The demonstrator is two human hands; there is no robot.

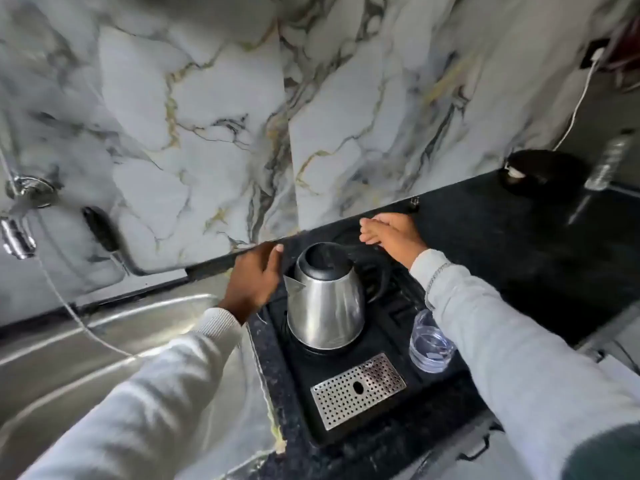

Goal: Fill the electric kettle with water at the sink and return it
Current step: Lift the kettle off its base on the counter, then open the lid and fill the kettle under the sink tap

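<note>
Steel kettle (325,299) upright on the black tray (349,362), right of the sink (104,341), lid apparently shut. Left hand (254,282), fingers loosely curled, holds nothing just left of the spout; right hand (391,233), fingers extended, hovers beyond the handle. Risks: a reaching sleeve may topple the near-right glass (431,344); a one-sided lift may tip the kettle.
</note>
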